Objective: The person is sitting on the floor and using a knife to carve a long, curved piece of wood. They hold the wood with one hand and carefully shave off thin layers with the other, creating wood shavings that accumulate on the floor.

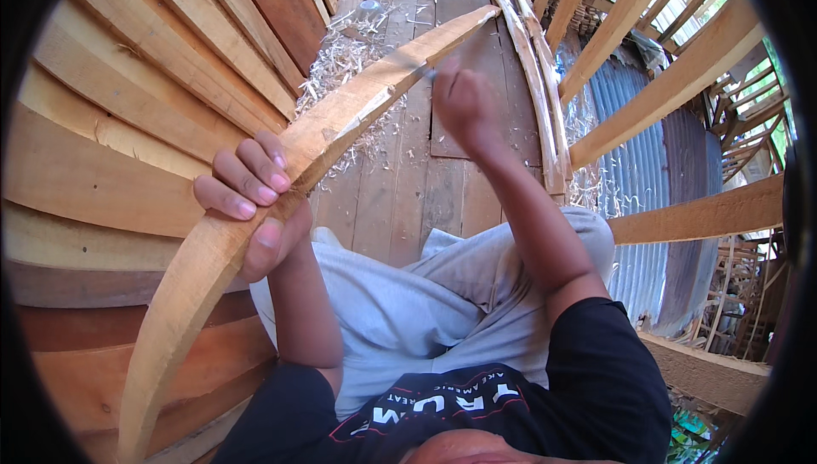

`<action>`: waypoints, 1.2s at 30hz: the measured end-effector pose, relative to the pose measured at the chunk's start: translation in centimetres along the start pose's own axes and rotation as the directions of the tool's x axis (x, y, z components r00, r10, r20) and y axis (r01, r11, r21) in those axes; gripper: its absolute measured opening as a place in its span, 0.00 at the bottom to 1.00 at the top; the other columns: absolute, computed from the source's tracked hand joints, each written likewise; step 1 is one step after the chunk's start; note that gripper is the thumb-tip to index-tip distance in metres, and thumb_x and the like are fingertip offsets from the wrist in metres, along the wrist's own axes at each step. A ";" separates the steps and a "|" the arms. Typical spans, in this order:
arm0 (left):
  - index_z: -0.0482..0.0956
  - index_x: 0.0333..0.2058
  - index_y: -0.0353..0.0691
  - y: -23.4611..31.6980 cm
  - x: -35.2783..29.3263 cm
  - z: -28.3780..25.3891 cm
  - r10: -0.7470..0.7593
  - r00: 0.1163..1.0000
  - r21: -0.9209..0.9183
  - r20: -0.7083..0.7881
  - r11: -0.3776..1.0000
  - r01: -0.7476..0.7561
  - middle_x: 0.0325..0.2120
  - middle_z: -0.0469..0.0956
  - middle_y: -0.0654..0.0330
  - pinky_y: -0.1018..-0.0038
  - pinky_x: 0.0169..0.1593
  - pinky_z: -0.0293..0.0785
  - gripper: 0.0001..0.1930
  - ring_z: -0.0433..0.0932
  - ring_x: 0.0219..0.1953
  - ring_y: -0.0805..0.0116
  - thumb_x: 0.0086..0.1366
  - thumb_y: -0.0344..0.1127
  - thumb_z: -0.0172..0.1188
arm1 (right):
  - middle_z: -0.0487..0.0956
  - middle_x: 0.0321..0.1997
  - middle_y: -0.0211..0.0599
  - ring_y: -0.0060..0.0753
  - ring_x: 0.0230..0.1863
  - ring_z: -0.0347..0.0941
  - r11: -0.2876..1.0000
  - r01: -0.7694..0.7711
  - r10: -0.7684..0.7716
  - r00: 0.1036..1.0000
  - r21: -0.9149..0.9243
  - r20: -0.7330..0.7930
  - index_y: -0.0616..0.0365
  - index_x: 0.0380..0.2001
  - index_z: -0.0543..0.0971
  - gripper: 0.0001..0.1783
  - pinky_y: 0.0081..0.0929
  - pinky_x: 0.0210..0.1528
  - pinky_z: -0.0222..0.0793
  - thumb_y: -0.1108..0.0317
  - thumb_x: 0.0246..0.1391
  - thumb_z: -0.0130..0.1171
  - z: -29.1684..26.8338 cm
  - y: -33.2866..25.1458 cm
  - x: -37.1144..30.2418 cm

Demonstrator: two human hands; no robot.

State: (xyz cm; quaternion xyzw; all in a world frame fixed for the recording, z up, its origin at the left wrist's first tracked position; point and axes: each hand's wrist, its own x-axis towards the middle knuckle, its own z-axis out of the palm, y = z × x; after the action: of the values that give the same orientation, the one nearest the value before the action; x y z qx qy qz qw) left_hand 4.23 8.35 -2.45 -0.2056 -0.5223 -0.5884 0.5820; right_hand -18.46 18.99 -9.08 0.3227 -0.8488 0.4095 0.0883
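Gripping one beam [328,119], the left hand [242,173] holds it slanted over the floor [442,196], near end cut off; the right hand's [464,102] grip is closed on one blurred tool [430,74].

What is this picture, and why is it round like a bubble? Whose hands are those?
There's no robot here, just a person using two bare hands. The camera is worn on their head and looks down. Its very wide lens makes the round edge and bends straight things.

The left hand grips a long piece of wood. The right hand is closed near the wood, seemingly around something, but it's too blurry to tell what.

Wood shavings lie scattered on the plank floor. Nearer the bottom, you can see the person's own light grey trousers.
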 end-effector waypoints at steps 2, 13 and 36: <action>0.66 0.29 0.49 -0.4 -0.2 0.6 0.022 1.000 -0.011 0.019 1.000 -0.022 0.25 0.67 0.67 0.70 0.44 0.64 0.14 0.69 0.30 0.72 0.45 0.35 0.62 | 0.74 0.16 0.59 0.64 0.21 0.72 0.998 -0.059 0.058 0.995 -0.013 -0.080 0.61 0.12 0.77 0.32 0.59 0.30 0.67 0.56 0.65 0.38 0.4 1.7 0.9; 0.67 0.29 0.49 -0.5 -0.3 -0.6 -0.041 0.986 0.023 -0.164 0.999 0.045 0.26 0.68 0.67 0.71 0.46 0.65 0.13 0.70 0.32 0.71 0.44 0.33 0.59 | 0.74 0.15 0.58 0.62 0.19 0.73 0.996 0.061 -0.062 0.998 -0.060 -0.017 0.63 0.10 0.75 0.30 0.56 0.30 0.70 0.60 0.62 0.39 -1.0 -4.1 -2.2; 0.65 0.28 0.51 0.1 -0.1 -0.4 -0.034 0.989 0.016 -0.145 0.999 0.037 0.25 0.65 0.67 0.70 0.45 0.64 0.13 0.68 0.31 0.71 0.42 0.34 0.59 | 0.53 0.14 0.17 0.12 0.13 0.44 0.421 -0.798 -0.273 0.343 0.433 0.899 0.52 0.22 0.67 0.24 0.19 0.14 0.39 0.48 0.67 0.47 -3.1 -0.7 0.0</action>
State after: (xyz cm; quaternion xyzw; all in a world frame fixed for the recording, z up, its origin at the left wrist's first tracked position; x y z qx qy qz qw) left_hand 4.49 8.10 -2.59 -0.1475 -0.4879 -0.6072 0.6095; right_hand -18.37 20.99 -6.60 0.3023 -0.4598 0.5345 -0.6415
